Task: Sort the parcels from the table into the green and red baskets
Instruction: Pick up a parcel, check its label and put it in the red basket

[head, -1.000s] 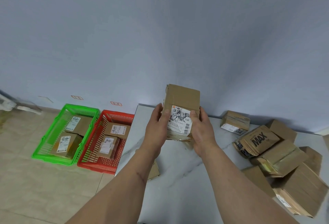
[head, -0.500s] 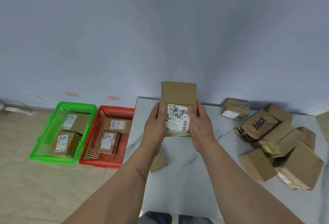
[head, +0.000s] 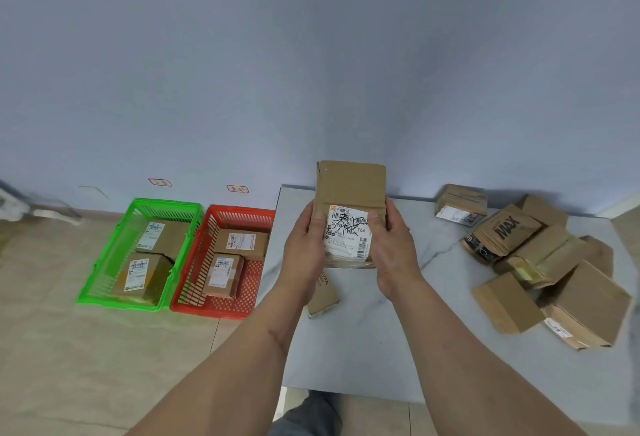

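I hold a brown cardboard parcel [head: 349, 186] with a white shipping label facing me, above the left part of the table [head: 363, 349]. My left hand [head: 304, 245] grips its left side and my right hand [head: 393, 245] grips its right side. On the floor to the left stand the green basket [head: 104, 273] with two labelled parcels and the red basket [head: 249, 283] with two labelled parcels. A small parcel [head: 323, 293] lies on the table under my left wrist, partly hidden.
A heap of several brown parcels [head: 540, 262] covers the table's right side, one printed "MAX" [head: 507, 228]. A single box [head: 460, 203] sits near the wall. Two small red tags [head: 237, 189] are stuck on the wall above the baskets. Tiled floor lies left of the table.
The parcel stays gripped in both hands. The view has tilted down and shifted slightly, so the baskets and table sit a little differently in frame.
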